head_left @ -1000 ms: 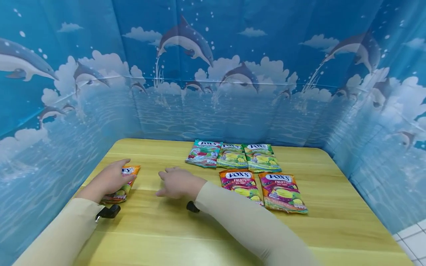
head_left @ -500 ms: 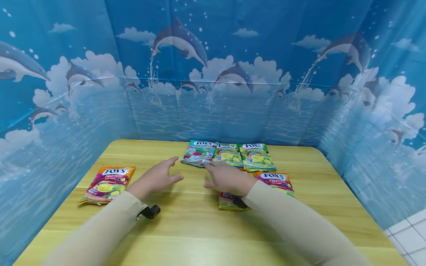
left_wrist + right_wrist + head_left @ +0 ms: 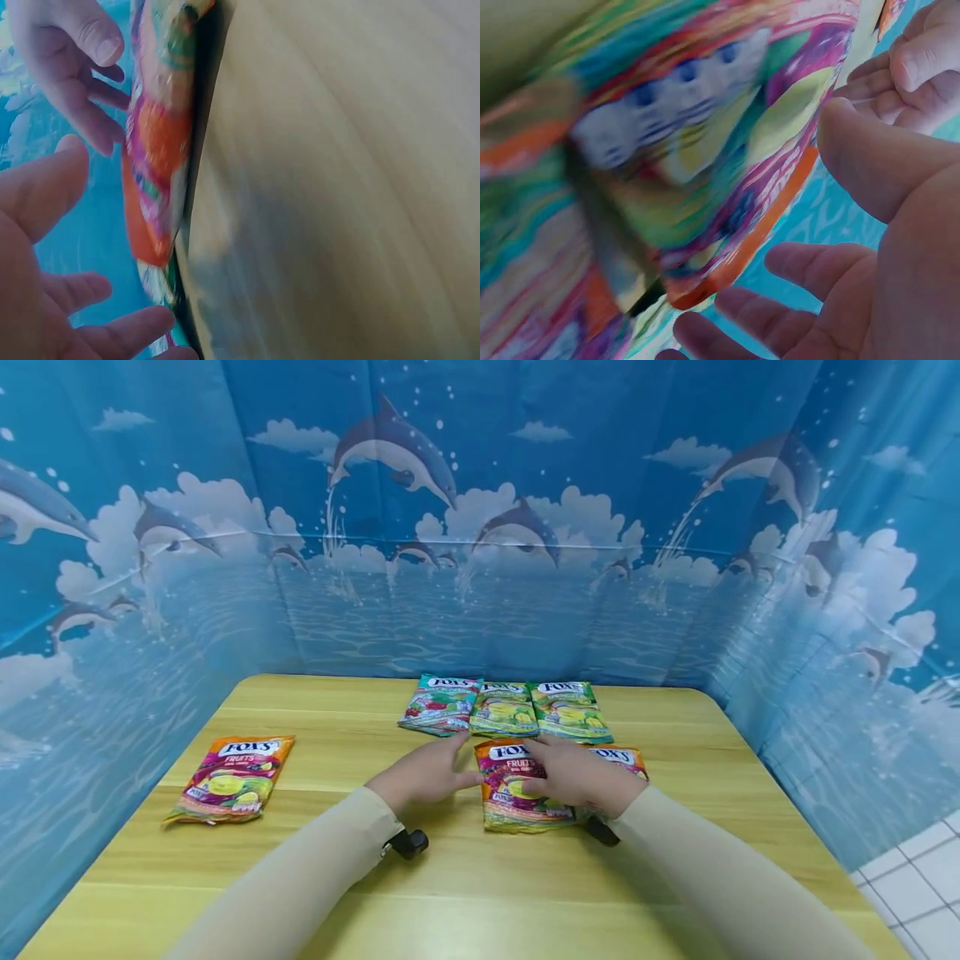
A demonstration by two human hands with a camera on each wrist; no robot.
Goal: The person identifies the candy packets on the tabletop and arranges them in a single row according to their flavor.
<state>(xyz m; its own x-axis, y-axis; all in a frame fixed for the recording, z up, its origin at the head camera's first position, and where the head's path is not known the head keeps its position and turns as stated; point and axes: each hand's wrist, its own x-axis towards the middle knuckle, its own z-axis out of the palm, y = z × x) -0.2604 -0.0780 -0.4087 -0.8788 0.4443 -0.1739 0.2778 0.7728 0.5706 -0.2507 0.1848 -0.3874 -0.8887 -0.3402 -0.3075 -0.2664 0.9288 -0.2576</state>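
An orange and purple Fox's Fruits candy bag (image 3: 517, 806) lies flat on the table between my two hands. My left hand (image 3: 429, 772) is just off its left edge, thumb pointing at the bag and fingers spread. Over the bag's right side is my right hand (image 3: 581, 774), fingers extended and covering part of the print. A matching bag (image 3: 624, 758) to the right is mostly hidden behind that hand. Both wrist views show loosely spread fingers around the middle bag (image 3: 159, 142), with none curled round it. Another Fruits bag (image 3: 232, 779) lies alone at the left.
Along the back of the wooden table (image 3: 480, 893) lie a teal candy bag (image 3: 441, 705) and two green ones (image 3: 502, 710) (image 3: 572, 713), side by side. A blue dolphin-print curtain (image 3: 465, 610) stands behind the table and along its sides.
My left hand has left the bag at the left and moved right to the middle bag. My right hand has also moved right, over that bag. The head view has shifted slightly.
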